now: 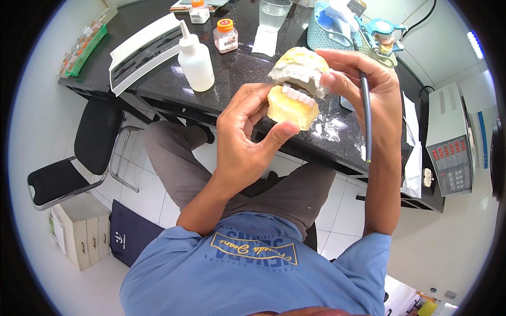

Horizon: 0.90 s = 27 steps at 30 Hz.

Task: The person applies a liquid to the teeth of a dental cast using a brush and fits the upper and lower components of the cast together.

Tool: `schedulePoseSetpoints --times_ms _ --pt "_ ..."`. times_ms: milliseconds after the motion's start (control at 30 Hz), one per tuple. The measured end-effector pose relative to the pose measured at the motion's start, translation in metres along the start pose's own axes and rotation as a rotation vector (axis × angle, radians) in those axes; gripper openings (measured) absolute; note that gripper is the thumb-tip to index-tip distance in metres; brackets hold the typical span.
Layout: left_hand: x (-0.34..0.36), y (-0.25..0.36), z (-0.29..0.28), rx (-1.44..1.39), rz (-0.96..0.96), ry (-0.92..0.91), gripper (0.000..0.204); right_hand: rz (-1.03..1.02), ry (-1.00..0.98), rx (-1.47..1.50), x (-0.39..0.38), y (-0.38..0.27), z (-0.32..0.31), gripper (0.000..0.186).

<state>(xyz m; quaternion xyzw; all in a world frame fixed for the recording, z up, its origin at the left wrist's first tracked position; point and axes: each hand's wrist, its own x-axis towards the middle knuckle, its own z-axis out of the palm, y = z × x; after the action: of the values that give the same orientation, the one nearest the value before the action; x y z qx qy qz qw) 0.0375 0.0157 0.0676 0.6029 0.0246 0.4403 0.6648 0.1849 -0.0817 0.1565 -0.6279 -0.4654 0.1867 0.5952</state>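
Observation:
My left hand (237, 134) is closed around a yellow plaster dental cast (289, 110), thumb at its lower front. A row of pale pinkish teeth (298, 95) lines this cast's upper edge. Just above it, my right hand (375, 84) pinches a second dental cast (300, 66), white with a yellow top, between thumb and fingers. The two casts face each other, nearly meeting at the left with a gap toward the right. A thin dark rod-like tool (365, 108) hangs from the same right hand, tucked between the fingers.
White residue (329, 128) marks the black speckled worktop (232, 66). On it stand a squeeze bottle (196, 66), two orange-capped jars (225, 37), a cup of clear liquid (274, 16) and a teal basket (329, 34). A control unit (450, 142) is at right, a black chair (97, 137) at left.

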Motion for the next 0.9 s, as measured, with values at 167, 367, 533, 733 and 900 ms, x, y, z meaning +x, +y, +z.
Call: schedulePoseSetpoints --times_ms 167,367,533,733,900 --pt "0.000 0.004 0.001 0.010 0.025 -0.001 0.054 -0.056 0.037 -0.072 -0.005 -0.005 0.001 0.029" --pt "-0.002 0.006 0.000 -0.002 0.021 -0.002 0.056 -0.073 0.053 -0.086 -0.008 -0.010 0.005 0.029" --pt "-0.002 0.006 0.000 0.002 0.031 -0.002 0.057 -0.118 0.057 -0.172 -0.009 -0.011 0.004 0.028" --pt "-0.002 0.008 -0.001 0.005 0.037 -0.008 0.055 -0.114 0.066 -0.192 -0.012 -0.015 0.005 0.028" --pt "-0.002 0.008 -0.001 0.014 0.052 -0.007 0.053 -0.120 0.049 -0.174 -0.013 -0.016 0.004 0.029"
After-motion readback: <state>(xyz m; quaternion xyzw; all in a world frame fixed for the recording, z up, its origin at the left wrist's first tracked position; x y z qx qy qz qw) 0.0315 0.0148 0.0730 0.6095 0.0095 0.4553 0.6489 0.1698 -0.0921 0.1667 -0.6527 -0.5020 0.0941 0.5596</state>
